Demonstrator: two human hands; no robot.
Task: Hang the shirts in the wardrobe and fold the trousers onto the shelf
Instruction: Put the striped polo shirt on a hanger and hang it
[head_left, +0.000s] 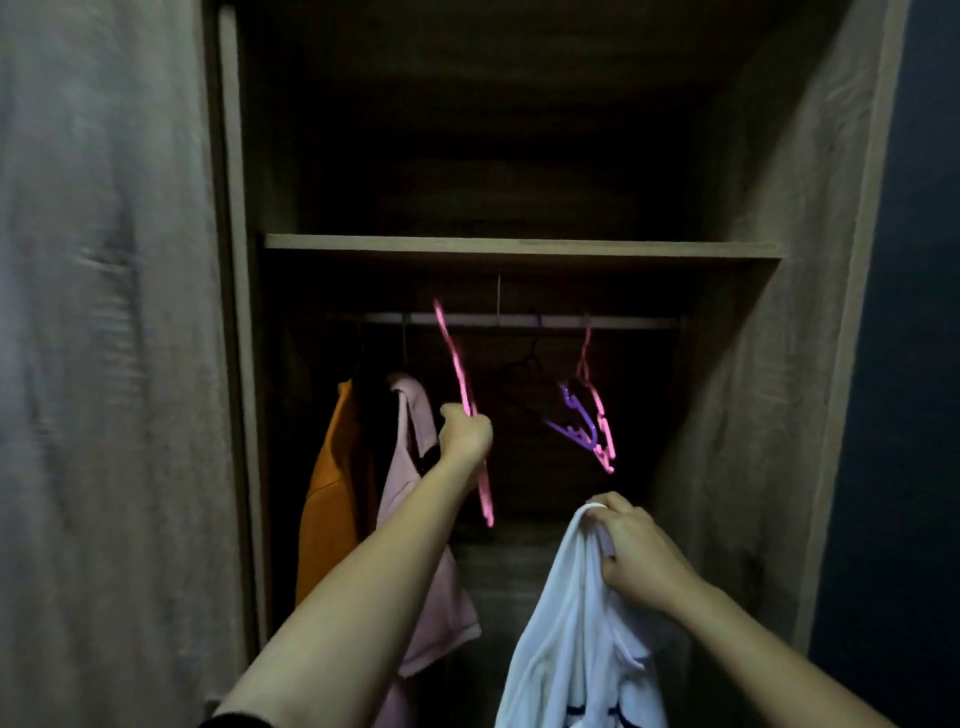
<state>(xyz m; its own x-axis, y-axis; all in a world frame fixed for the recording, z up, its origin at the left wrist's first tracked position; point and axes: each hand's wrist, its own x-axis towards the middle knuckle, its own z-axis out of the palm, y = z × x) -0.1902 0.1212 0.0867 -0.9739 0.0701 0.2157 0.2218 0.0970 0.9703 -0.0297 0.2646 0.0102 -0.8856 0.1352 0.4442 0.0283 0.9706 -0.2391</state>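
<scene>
My left hand (466, 435) grips a pink plastic hanger (457, 364), held edge-on in front of the wardrobe rail (519, 320). Lower right, my right hand (631, 551) grips a white shirt (571, 639) by its top edge; the shirt hangs down out of the frame and shows a dark stripe near the bottom. On the left end of the rail hang an orange garment (332, 493), a dark garment (374, 415) and a pale pink shirt (415, 519).
Empty pink and purple hangers (589, 421) and a dark one hang at the rail's right half. A wooden shelf (519, 244) runs above the rail, its top in darkness. The wardrobe's left door (104, 364) and right side wall (769, 364) frame the opening.
</scene>
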